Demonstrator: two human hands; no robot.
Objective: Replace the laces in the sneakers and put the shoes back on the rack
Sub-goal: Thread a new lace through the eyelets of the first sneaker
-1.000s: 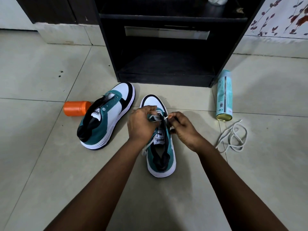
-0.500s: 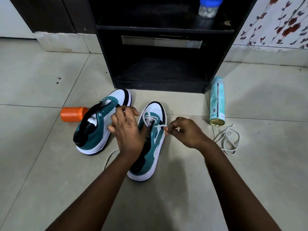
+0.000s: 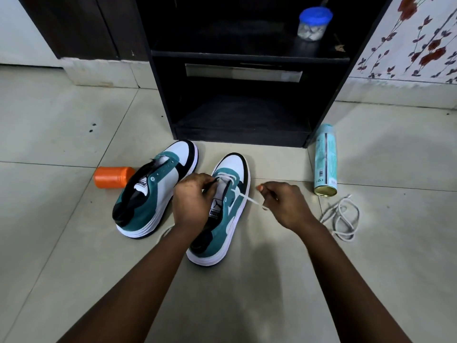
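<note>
Your left hand [image 3: 191, 201] has its grip closed on the tongue and eyelet flap of the near teal, white and black sneaker [image 3: 222, 214], which stands on the grey tiled floor [image 3: 74, 256] before the black wooden rack [image 3: 247, 95]. Your right hand [image 3: 286, 206] pinches the white lace [image 3: 249, 199], drawn taut from an eyelet. The second, unlaced matching sneaker [image 3: 155, 189] sits just left; a loose white lace coil [image 3: 342, 219] lies well right.

Two sneakers [image 3: 148, 191] [image 3: 222, 214] are sitting on the floor, plus two laces [image 3: 249, 199] [image 3: 342, 219] (one loose), one spray can [image 3: 326, 159], one orange bottle [image 3: 112, 177], one blue-lidded jar [image 3: 312, 23].
</note>
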